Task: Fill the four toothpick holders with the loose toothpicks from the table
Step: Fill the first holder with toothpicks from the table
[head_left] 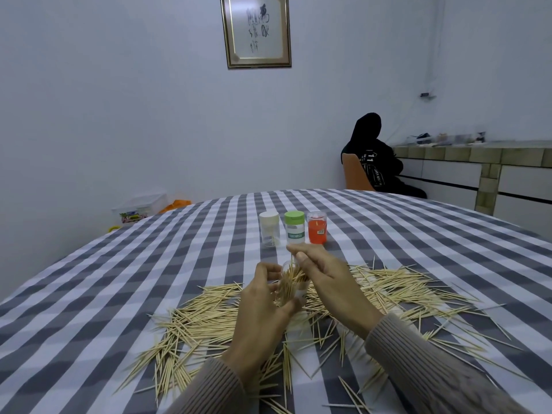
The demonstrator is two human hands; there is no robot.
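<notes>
Holder (pixel 291 282) at table centre, part filled, gripped by left hand (pixel 263 306); right hand (pixel 322 276) pinching toothpicks into it. 3 capped holders (pixel 294 227) at 12 o'clock. Loose toothpicks (pixel 403 289) plentiful, 3 to 9 o'clock: task early.

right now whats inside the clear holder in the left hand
A bundle of toothpicks fills the clear holder; the left hand covers its base, so the bottom is hidden.
</notes>
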